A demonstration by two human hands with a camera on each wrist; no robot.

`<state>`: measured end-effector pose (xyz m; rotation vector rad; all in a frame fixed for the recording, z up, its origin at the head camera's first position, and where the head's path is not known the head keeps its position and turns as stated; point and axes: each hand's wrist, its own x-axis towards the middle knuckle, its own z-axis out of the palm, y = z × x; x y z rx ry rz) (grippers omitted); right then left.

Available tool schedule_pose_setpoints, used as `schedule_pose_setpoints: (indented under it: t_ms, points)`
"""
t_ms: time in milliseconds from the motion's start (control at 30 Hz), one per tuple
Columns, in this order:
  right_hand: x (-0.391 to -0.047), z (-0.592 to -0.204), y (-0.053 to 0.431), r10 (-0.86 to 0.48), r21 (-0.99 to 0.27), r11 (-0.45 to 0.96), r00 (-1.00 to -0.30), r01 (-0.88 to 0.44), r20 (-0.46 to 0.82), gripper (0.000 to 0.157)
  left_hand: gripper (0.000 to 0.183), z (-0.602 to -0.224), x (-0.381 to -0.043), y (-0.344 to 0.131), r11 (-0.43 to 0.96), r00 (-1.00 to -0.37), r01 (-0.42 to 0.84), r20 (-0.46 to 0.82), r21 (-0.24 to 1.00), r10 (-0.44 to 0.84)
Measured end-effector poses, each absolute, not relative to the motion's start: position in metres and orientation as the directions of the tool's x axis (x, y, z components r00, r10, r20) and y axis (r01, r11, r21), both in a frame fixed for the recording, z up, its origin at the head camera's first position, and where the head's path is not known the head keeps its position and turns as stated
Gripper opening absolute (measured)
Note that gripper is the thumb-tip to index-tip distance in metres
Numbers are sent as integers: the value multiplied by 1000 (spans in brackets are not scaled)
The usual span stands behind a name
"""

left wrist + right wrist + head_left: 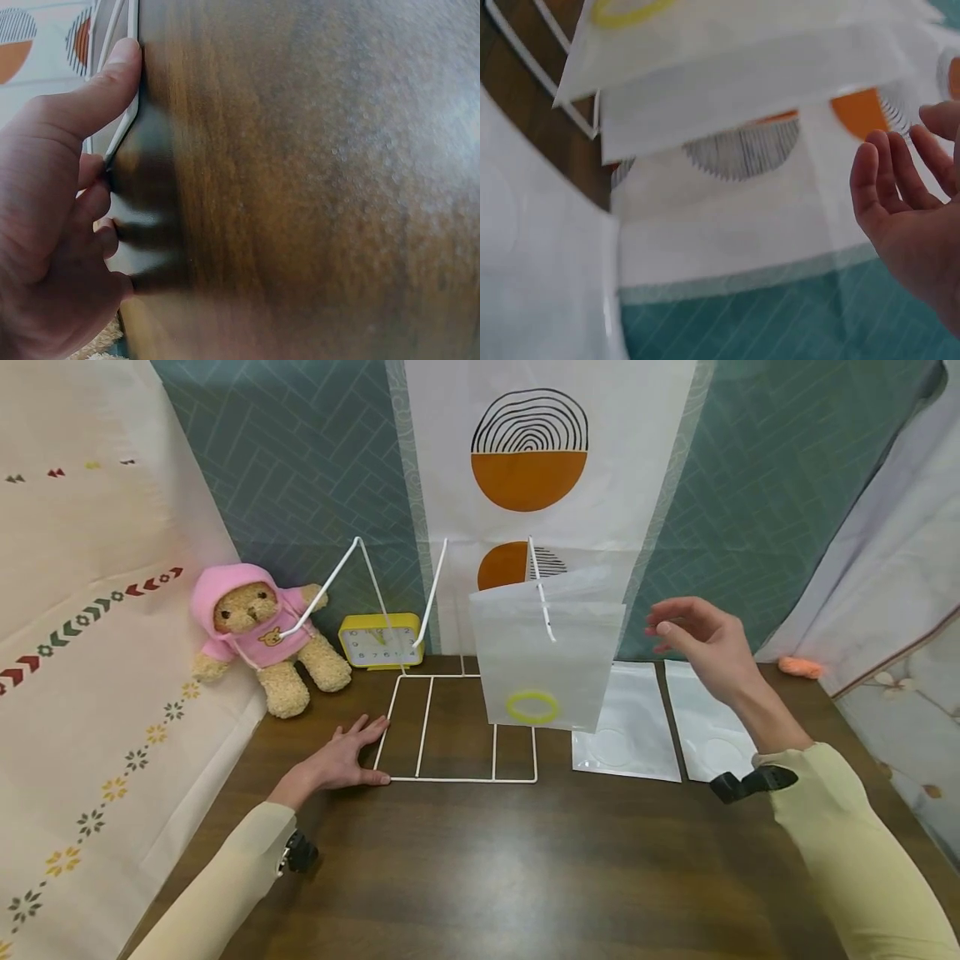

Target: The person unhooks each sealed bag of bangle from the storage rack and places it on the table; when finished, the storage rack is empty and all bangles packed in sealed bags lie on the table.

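Note:
A white wire rack (457, 727) stands on the dark wooden table (480, 868), its prongs rising toward the back wall. A translucent white pouch (546, 652) with a yellow ring (532, 707) inside hangs on the right prong. My left hand (347, 760) lies flat on the table with straight fingers, its thumb (105, 86) pressing the rack's front left corner (124, 127). My right hand (701, 639) hovers empty just right of the hanging pouch (742, 56), fingers (877, 180) loosely bent and apart.
Two more flat white pouches (626, 722) (708, 727) lie on the table right of the rack. A teddy bear in a pink hoodie (258, 631) and a yellow alarm clock (380, 642) sit at the back left. An orange object (800, 667) lies far right.

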<state>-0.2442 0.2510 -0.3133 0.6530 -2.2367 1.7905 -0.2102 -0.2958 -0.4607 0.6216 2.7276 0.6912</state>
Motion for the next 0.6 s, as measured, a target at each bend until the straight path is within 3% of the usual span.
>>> schedule_pose_setpoints:
  t_ms: [200, 600]
  points:
    - [-228, -292, 233, -367, -853, -44, -786, -520, 498, 31, 104, -461, -209, -296, 794, -875, 346, -132, 500, 465]
    - [-223, -282, 213, -366, -835, 188, -826, -517, 429, 38, 104, -462, -210, -297, 786, -872, 360, -118, 503, 475]
